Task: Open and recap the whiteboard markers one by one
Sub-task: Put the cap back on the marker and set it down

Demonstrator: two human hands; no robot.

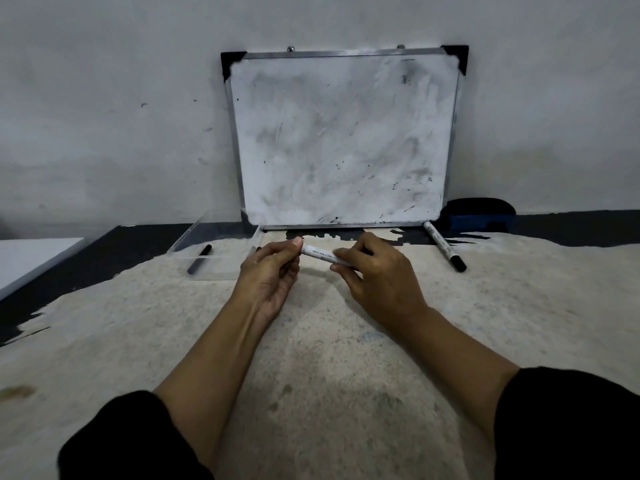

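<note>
Whiteboard marker [323, 257] is held level above the desk [311, 358], between both hands. Left hand [272, 275] fingers close around its left end; right hand [375, 271] fingers grip the barrel. A second marker [444, 246] lies to the right, near the whiteboard [343, 136]. A third marker [200, 259] lies in the clear tray [214, 230].

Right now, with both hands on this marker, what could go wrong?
The white-barrelled marker is held in mid-air between the left hand and right hand; a sharp pull might fling its cap or ink the fingers. The clear plastic tray sits by the left wrist and could get knocked.
</note>
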